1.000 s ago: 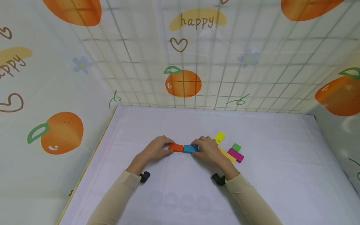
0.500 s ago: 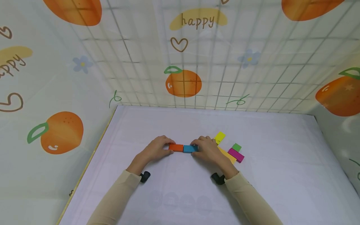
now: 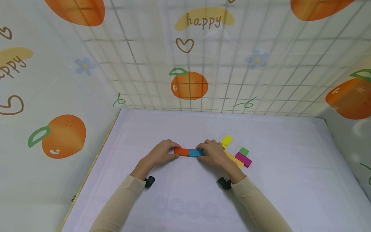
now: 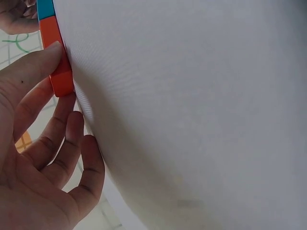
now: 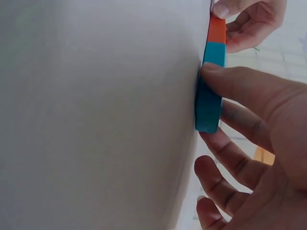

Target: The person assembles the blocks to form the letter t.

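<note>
On the white table an orange-red rectangular block lies end to end with a blue block, their ends meeting. My left hand pinches the orange-red block near its left end, thumb on the near side and fingers on the far side. The blue block is pinched the same way at its right end by my right hand. In the left wrist view, the left thumb presses the red block's long face. The right wrist view has the right thumb against the blue block, whose free end sticks out past it.
Just right of my right hand lie a yellow block, a light-orange block partly hidden by that hand, a green block and a magenta block. Behind the table hangs a printed curtain.
The thin gap between the orange-red and blue blocks has closed. Both hands keep their grip and have hardly moved; the other blocks lie as before.
</note>
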Available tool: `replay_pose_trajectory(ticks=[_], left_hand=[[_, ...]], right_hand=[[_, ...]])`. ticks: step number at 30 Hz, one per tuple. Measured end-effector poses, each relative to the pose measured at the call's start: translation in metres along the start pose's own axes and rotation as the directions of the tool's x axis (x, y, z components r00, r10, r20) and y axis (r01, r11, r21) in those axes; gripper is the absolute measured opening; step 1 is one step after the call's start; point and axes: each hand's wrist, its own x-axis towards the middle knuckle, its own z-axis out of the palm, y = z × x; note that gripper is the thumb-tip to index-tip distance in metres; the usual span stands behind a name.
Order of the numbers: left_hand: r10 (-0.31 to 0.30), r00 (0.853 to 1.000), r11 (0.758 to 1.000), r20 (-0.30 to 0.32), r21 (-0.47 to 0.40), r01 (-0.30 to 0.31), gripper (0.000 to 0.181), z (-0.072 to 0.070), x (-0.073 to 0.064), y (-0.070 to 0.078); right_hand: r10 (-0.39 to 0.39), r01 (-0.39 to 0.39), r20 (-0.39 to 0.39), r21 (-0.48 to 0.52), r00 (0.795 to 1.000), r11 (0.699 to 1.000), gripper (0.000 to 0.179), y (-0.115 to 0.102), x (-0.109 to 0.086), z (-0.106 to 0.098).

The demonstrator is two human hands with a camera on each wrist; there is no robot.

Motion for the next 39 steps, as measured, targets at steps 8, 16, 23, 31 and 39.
replay_pose_trajectory(ticks=[8, 16, 23, 31, 39], left_hand=[[0.009, 1.000, 1.000, -0.003, 0.000, -0.009, 0.036, -0.002, -0.001, 0.003], [-0.002, 1.000, 1.000, -0.003, -0.007, 0.002, 0.035, -0.002, -0.002, 0.005], [0.001, 1.000, 1.000, -0.004, -0.006, -0.001, 0.035, -0.001, -0.001, 0.003], [0.008, 1.000, 1.000, -0.011, -0.009, -0.008, 0.035, 0.000, -0.002, 0.001], [0.005, 1.000, 1.000, -0.008, -0.007, -0.005, 0.035, 0.000, -0.002, 0.001]], right_hand=[[0.004, -0.004, 0.008, -0.015, 1.000, 1.000, 0.037, -0.001, 0.001, 0.000], [0.007, -0.006, 0.010, -0.027, 1.000, 1.000, 0.037, -0.003, 0.000, -0.001], [0.022, -0.022, -0.006, -0.031, 1.000, 0.999, 0.043, -0.004, -0.003, -0.004], [-0.017, 0.020, -0.081, 0.039, 0.997, 0.999, 0.043, -0.007, -0.020, -0.020], [0.017, -0.007, -0.147, 0.074, 0.989, 0.997, 0.044, -0.001, -0.035, -0.025]])
